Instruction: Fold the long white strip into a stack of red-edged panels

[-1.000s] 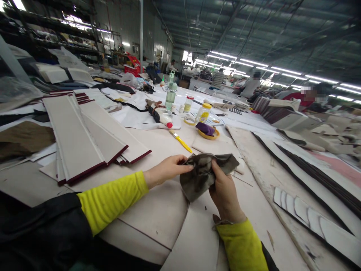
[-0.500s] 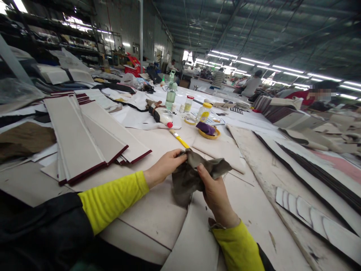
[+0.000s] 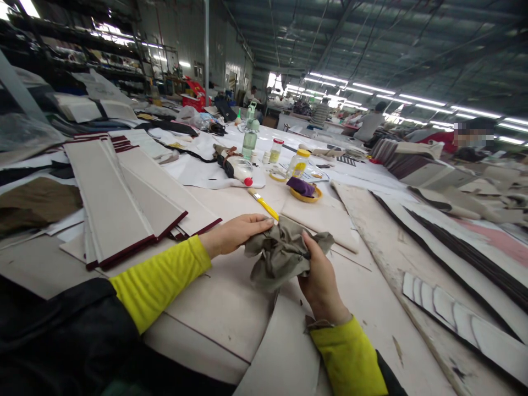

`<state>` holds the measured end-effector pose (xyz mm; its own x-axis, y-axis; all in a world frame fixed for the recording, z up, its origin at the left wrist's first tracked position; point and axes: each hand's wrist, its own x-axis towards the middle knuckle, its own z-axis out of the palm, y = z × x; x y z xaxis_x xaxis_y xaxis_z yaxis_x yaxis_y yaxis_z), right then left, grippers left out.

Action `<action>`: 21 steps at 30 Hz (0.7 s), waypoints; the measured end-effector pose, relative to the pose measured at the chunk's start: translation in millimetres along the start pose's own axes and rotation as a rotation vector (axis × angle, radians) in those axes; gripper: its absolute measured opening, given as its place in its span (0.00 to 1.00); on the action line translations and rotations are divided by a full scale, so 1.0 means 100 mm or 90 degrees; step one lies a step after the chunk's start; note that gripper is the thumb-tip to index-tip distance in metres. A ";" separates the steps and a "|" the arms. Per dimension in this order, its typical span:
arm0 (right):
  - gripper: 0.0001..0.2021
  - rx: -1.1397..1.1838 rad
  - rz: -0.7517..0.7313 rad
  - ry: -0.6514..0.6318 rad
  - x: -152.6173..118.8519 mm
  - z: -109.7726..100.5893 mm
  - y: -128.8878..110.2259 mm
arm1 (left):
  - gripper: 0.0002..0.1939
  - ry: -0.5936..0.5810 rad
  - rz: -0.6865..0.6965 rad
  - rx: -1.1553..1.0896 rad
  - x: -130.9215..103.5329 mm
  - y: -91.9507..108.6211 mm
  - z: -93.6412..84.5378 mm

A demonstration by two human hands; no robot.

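Between my hands is a crumpled grey-green cloth (image 3: 278, 256), held above the pale sheets (image 3: 231, 297) on the table. My left hand (image 3: 235, 234) pinches the cloth's upper left edge between thumb and fingers. Its right part is gripped by my right hand (image 3: 322, 280), with the thumb on top; the fingers beneath are partly hidden. Just beyond the cloth lies a flat brush with a yellow handle (image 3: 268, 209). A purple cloth (image 3: 301, 187) rests in a shallow yellow dish (image 3: 312, 196) farther back.
Long pale panels with dark red edges (image 3: 119, 203) are stacked at left. Behind the brush stand a green bottle (image 3: 249, 140), a yellow-lidded jar (image 3: 299, 164) and a red-lidded jar (image 3: 276, 151). Dark-edged strips (image 3: 454, 247) lie at right. Other people sit farther back.
The cloth has been bunched up and turned, so more folds show and its hanging part has risen. My left hand has shifted slightly left; both hands still grip the cloth.
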<state>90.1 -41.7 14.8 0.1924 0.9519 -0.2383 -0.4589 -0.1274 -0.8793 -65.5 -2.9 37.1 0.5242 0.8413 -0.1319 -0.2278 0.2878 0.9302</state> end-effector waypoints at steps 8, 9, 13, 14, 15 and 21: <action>0.14 -0.307 -0.214 -0.178 -0.10 0.03 0.14 | 0.07 0.202 0.062 0.009 0.09 -0.11 -0.01; 0.15 -0.360 -0.250 -0.217 -0.12 0.03 0.17 | 0.08 0.219 0.074 0.002 0.10 -0.13 0.00; 0.17 -0.512 -0.393 -0.324 -0.23 0.07 0.21 | 0.11 0.274 0.095 -0.015 0.16 -0.18 -0.01; 0.17 -0.525 -0.405 -0.353 -0.26 0.08 0.20 | 0.12 0.292 0.093 0.006 0.18 -0.17 -0.04; 0.17 -0.525 -0.405 -0.373 -0.29 0.08 0.18 | 0.13 0.311 0.095 0.036 0.21 -0.17 -0.08; 0.14 -0.304 -0.254 -0.199 -0.29 0.03 0.12 | 0.12 0.340 0.140 0.088 0.35 -0.09 -0.31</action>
<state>76.1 -70.3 12.0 -0.0245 0.9779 0.2079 0.0406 0.2087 -0.9771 -70.6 38.7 13.6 -0.0169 0.9985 -0.0517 -0.1558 0.0485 0.9866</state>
